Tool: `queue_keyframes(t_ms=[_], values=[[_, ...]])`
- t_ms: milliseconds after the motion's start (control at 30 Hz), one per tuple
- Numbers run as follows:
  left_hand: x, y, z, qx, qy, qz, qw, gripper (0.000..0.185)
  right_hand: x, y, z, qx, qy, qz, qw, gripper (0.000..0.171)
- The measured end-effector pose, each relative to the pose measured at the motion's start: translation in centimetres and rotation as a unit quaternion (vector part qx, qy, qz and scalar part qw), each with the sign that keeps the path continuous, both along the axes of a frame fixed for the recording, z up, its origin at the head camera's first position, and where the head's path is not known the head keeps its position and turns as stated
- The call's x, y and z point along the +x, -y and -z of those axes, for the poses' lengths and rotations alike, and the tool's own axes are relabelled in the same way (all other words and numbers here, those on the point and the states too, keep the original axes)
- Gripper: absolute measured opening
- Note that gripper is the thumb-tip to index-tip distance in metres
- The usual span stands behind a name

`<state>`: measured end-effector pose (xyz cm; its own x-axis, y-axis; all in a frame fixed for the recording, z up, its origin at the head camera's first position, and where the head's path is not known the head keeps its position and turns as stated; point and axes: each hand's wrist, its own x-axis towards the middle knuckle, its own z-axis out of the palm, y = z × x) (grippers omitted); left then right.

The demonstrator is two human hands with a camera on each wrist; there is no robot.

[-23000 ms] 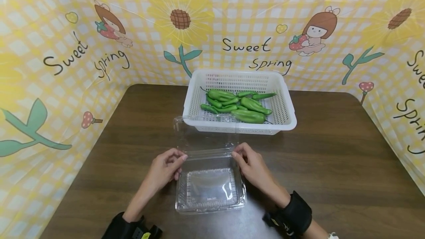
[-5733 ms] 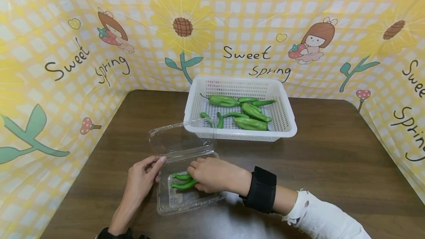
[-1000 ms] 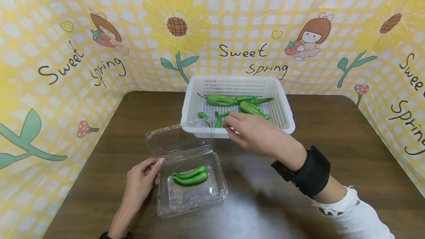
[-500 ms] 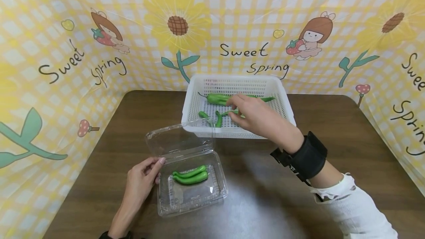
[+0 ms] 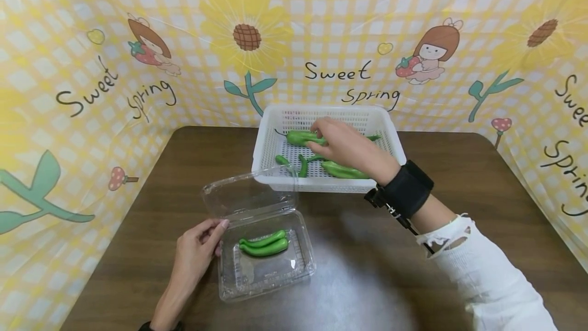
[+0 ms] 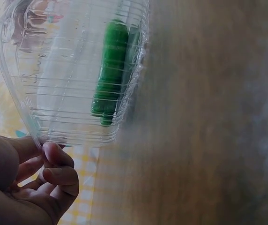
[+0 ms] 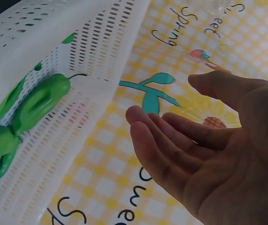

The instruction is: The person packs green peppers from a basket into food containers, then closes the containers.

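A clear plastic clamshell container (image 5: 300,264) lies open on the brown table, lid (image 5: 250,194) tipped back, with two green peppers (image 5: 263,244) inside. My left hand (image 5: 219,228) pinches the container's left rim; in the left wrist view its fingers (image 6: 54,161) curl at the rim of the container (image 6: 68,61), with the peppers (image 6: 110,70) seen through the wall. My right hand (image 5: 321,137) reaches into the white basket (image 5: 328,184), just over a large pepper (image 5: 300,138). In the right wrist view this hand (image 7: 164,96) is open and holds nothing, beside the pepper (image 7: 40,101).
More green peppers (image 5: 342,170) lie in the basket, with smaller ones (image 5: 302,165) near its front left. A yellow checked sheet printed with sunflowers (image 5: 247,37) walls the table on three sides. The table (image 5: 482,208) extends bare to the right.
My right hand has moved from the basket's front edge deeper in, toward the large pepper at its back left. The left hand and the container have stayed put.
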<state>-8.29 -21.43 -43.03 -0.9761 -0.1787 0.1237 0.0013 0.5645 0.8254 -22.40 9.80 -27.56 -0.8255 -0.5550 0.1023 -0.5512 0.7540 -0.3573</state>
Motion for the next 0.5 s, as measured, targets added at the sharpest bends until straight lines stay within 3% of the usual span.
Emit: queue_keyframes(t_ms=[400, 500], values=[[-0.1, 0.1, 0.1, -0.01, -0.008, 0.005, 0.9999, 0.024, -3.4, 1.1, 0.7, 0.038, 0.041, -0.02, 0.998, 0.037], [-0.1, 0.1, 0.1, -0.008, -0.008, 0.005, 0.9999, 0.024, -4.0, 1.5, 1.0, 0.048, 0.052, -0.024, 0.997, 0.03]])
